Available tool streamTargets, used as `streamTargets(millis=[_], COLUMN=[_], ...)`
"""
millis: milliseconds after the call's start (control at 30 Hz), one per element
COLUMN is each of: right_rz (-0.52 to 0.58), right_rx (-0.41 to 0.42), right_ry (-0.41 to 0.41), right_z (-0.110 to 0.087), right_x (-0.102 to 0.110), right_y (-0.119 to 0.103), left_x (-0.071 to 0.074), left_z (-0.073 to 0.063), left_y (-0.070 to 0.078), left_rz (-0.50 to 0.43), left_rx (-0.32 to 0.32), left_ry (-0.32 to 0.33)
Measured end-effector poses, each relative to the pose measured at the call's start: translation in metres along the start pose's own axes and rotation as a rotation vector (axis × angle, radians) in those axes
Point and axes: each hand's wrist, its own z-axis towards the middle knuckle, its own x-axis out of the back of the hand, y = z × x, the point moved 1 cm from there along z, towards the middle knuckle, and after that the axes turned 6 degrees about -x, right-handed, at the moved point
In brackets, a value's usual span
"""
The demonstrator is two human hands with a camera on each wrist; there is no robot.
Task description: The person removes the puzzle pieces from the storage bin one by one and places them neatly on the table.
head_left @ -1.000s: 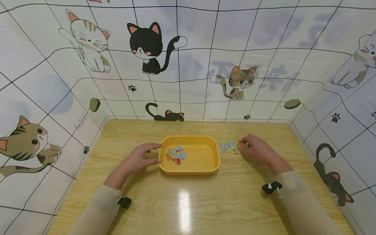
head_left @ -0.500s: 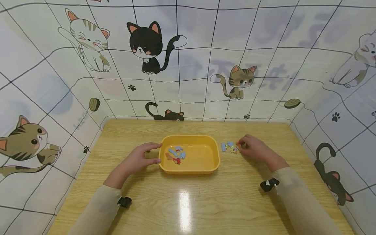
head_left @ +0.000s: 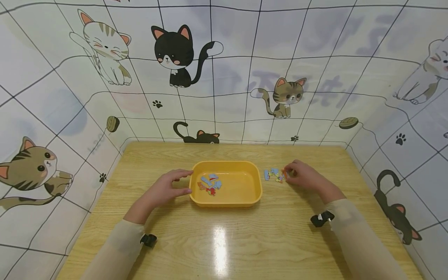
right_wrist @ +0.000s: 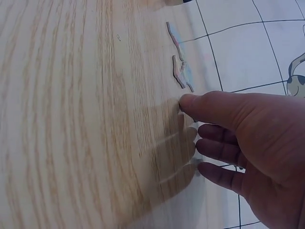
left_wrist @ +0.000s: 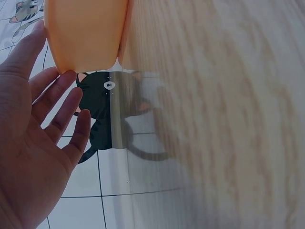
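Note:
In the head view my right hand [head_left: 303, 177] pinches an orange puzzle piece [head_left: 285, 173] at the right end of a small cluster of puzzle pieces [head_left: 274, 171] on the table. The thumb [right_wrist: 190, 101] is low against the tabletop in the right wrist view, and the held piece is mostly hidden there. My left hand [head_left: 170, 186] is at the left end of a yellow plastic tray [head_left: 225, 205], its thumb and fingertips spread against the wall. Several loose pieces lie inside the tray's left half: blue ones [head_left: 217, 184], a red one [head_left: 211, 191] and an orange one [head_left: 201, 186].
A light wooden table [head_left: 224, 233] carries everything. Cloth [head_left: 231, 77] printed with cartoon cats and black grid lines rises behind the table and along both sides. A black wrist camera [head_left: 148, 240] is strapped at the left sleeve, another camera [head_left: 321, 219] at the right.
My right hand has shifted slightly left, bringing the orange piece up against the others in the cluster. My left hand and the tray stay where they were.

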Motion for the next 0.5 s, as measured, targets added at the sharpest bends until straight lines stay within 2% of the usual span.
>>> streamTargets(millis=[133,233,367,500], right_rz=[0.076,0.149,0.217,0.264], right_rx=[-0.050,-0.073,0.019,0.148], right_ry=[0.019,0.077,0.156,0.172], right_z=[-0.004,-0.006,-0.006,-0.003], right_x=[0.002,0.006,0.011,0.011], right_y=[-0.002,-0.012,-0.037,-0.068], left_x=[0.001,0.001,0.000,-0.001], left_z=[0.000,0.001,0.000,0.000], left_y=[0.001,0.001,-0.003,-0.005], left_rz=[-0.005,-0.008,-0.001,0.008], left_rx=[0.001,0.001,0.006,-0.002], left_ry=[-0.004,-0.005,0.000,-0.007])
